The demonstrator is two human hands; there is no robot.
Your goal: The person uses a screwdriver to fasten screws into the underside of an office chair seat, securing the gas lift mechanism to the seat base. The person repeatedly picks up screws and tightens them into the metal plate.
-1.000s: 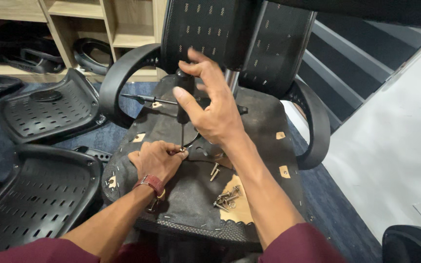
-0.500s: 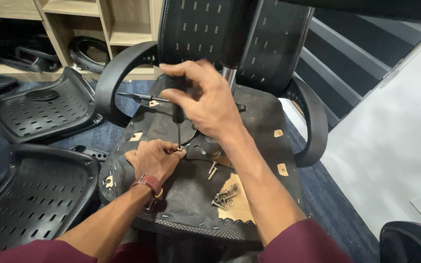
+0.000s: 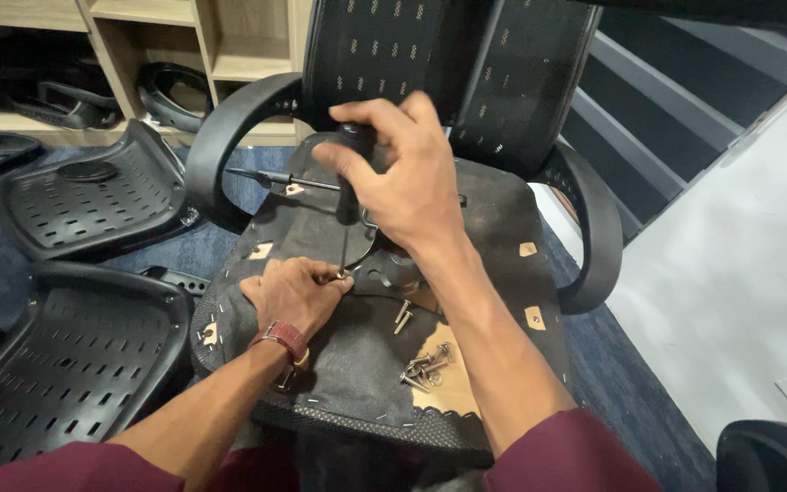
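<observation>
An upturned office chair [image 3: 466,228] is filling the centre of the frame, its seat underside facing up, and it is looking heavy and rigid enough to sit steady while being worked on; its curved armrests would be the surest places to grip it. Black perforated chair shells [image 3: 66,364] are lying at the lower left and middle left on the blue floor, and wooden shelves [image 3: 229,36] are running along the top left, all well apart from the work. Near the centre, the right hand [image 3: 403,182] is wrapping closed around the dark handle of a screwdriver [image 3: 350,196], a stiff, light tool best held by that handle, its thin shaft pointing down. The left hand [image 3: 295,296] is pinching closed at the shaft's tip, apparently steadying a small screw, too tiny to confirm. Loose bolts [image 3: 425,369] are lying just right of the left forearm, small, hard and likely to roll.
</observation>
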